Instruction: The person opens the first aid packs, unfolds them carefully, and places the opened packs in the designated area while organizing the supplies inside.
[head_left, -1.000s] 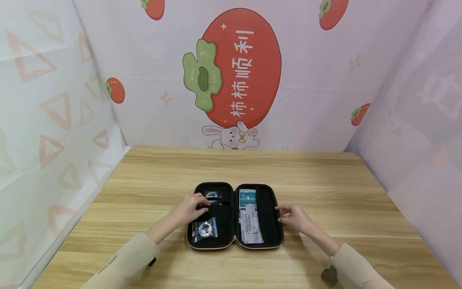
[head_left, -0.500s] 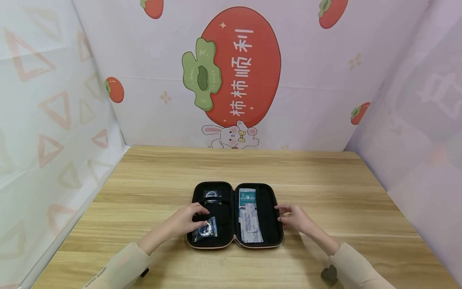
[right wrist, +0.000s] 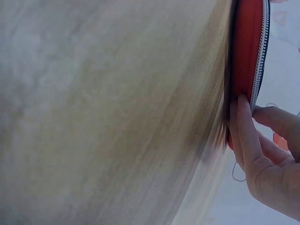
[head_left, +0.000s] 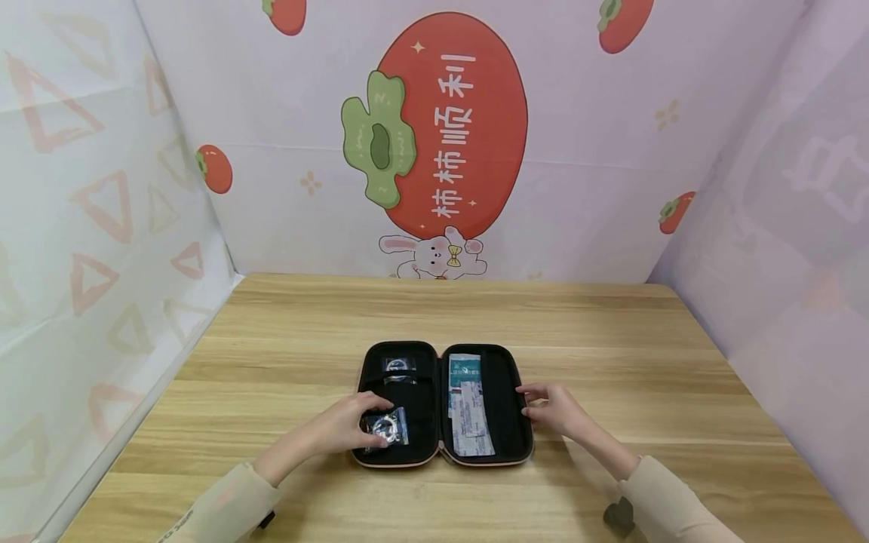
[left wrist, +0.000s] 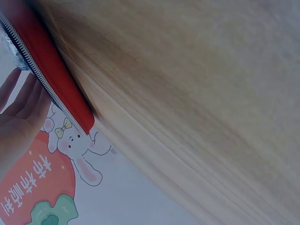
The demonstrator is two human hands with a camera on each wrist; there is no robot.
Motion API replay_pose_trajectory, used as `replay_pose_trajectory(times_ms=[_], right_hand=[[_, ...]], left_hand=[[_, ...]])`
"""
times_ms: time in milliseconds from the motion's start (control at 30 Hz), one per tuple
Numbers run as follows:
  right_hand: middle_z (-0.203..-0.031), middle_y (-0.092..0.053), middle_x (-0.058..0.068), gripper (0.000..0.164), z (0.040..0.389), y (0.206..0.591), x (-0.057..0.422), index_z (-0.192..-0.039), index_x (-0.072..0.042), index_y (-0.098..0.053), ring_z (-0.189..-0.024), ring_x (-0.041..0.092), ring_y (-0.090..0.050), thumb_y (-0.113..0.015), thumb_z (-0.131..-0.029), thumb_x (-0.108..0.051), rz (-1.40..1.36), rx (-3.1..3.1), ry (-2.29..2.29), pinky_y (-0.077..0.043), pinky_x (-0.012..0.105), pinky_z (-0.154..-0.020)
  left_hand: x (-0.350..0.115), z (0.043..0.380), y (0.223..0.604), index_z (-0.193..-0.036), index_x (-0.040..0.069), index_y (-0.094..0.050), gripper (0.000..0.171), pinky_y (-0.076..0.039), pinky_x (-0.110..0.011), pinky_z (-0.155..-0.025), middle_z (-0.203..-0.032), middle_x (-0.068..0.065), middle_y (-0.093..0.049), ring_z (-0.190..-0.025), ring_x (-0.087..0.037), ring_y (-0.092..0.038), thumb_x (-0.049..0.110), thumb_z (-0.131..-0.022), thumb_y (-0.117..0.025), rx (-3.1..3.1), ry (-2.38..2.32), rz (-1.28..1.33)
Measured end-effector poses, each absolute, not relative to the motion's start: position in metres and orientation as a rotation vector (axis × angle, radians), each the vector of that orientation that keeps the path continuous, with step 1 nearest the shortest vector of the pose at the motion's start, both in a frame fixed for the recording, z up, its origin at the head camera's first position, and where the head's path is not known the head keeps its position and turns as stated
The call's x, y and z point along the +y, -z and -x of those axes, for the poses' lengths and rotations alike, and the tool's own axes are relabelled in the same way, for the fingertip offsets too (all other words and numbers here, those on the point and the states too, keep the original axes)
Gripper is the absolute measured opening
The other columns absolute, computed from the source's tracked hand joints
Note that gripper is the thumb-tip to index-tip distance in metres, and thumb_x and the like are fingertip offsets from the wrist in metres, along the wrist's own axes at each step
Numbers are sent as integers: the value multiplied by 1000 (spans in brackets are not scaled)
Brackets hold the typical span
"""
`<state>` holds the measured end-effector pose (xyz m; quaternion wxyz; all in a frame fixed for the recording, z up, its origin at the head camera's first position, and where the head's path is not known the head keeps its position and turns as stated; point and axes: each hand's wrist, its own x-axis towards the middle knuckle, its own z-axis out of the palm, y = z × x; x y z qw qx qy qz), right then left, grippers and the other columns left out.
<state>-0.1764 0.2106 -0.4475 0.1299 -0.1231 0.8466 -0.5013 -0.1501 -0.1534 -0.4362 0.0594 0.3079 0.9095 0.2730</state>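
Observation:
An open zip case (head_left: pixel 424 400) lies flat on the table, black inside, with red outer walls (right wrist: pixel 247 47) in the right wrist view. My left hand (head_left: pixel 342 422) is over its left half, thumb and fingers spread around a small clear packet (head_left: pixel 390 428) with a ring-shaped item inside. In the left wrist view those fingers (left wrist: pixel 28 96) reach over the zipper edge and touch the shiny packet; a firm pinch does not show. My right hand (head_left: pixel 553 407) holds the case's right edge, some fingers against the wall (right wrist: pixel 246 124) and one over the zipper rim.
A second clear packet (head_left: pixel 399 368) sits under a strap at the left half's far end. White and teal paper sachets (head_left: pixel 468 407) are tucked in the right half. The wooden table (head_left: pixel 434 309) meets patterned cloth walls (head_left: pixel 285 204) at the back and sides.
My left hand has moved from near the far packet toward the near one, now with thumb and fingers about it. The right hand and the case have stayed put.

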Motion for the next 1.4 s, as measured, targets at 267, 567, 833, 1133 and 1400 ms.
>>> replay_pose_trajectory(times_ms=[267,567,833,1133,1400], right_hand=[[-96,-56,28,35,176,448,211,-111,15,-51,-67,21,-61,-57,-78,8,359,2446,1464,-55,29,-54],[-95,-56,27,35,176,448,211,-111,15,-51,-66,21,-61,-57,-77,9,355,2448,1470,-55,28,-53],[-94,-57,26,34,177,451,211,-109,16,-52,-64,19,-60,-56,-76,11,354,2459,1470,-55,27,-53],[-93,-57,26,33,177,451,211,-108,16,-52,-63,18,-60,-55,-76,11,360,2464,1471,-55,26,-52],[-95,-57,26,34,176,450,210,-110,15,-52,-61,18,-60,-56,-77,9,333,2464,1467,-55,28,-51]], left_hand=[[-153,149,436,-112,0,-55,48,-47,-40,-86,-108,-12,-58,-99,-26,-54,23,-73,-71,2736,-794,-938],[-153,150,438,-109,0,-57,39,-49,-34,-82,-106,-10,-59,-97,-22,-55,12,-74,-70,2744,-799,-981],[-153,152,437,-103,4,-62,30,-50,-22,-68,-94,-2,-58,-81,-10,-54,3,-73,-68,2711,-973,-954],[-153,160,431,-89,4,-67,17,-49,-17,-59,-84,1,-59,-70,-4,-52,-4,-75,-63,2658,-1114,-976],[-152,169,421,-89,4,-67,13,-50,-18,-58,-86,-1,-60,-70,-4,-52,0,-79,-62,2628,-1207,-982]])
